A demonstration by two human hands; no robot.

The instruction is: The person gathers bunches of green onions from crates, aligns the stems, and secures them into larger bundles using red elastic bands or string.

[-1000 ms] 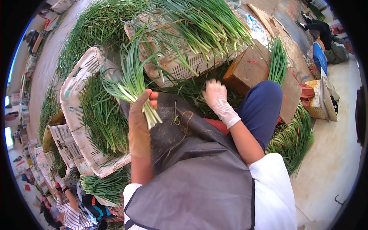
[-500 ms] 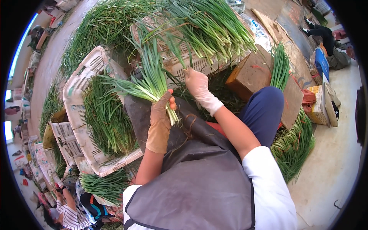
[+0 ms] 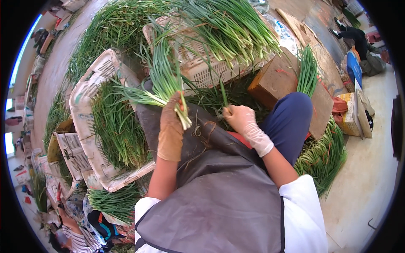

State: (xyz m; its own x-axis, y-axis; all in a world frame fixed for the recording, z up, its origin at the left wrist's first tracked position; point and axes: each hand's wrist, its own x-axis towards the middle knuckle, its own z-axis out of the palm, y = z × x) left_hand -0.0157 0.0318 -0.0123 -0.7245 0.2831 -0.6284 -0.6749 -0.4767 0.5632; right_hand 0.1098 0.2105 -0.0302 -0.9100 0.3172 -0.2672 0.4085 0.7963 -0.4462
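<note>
- Left hand [image 3: 172, 118]: fingers wrapped round a bunch [image 3: 168, 86] of green stalks, above the far part of the apron [image 3: 211, 198].
- Right hand [image 3: 244, 121]: fingers curled, pinching a green blade [image 3: 224, 93], beside the apron's far right edge.
- Left crate [image 3: 126, 178]: left of the apron, greens [image 3: 120, 135] inside, near rim beside it.
- Far crate [image 3: 202, 76]: beyond the apron, stalks [image 3: 236, 36] heaped on top, ends at its near edge.
- Floor [image 3: 363, 177]: stretches right of the apron.
</note>
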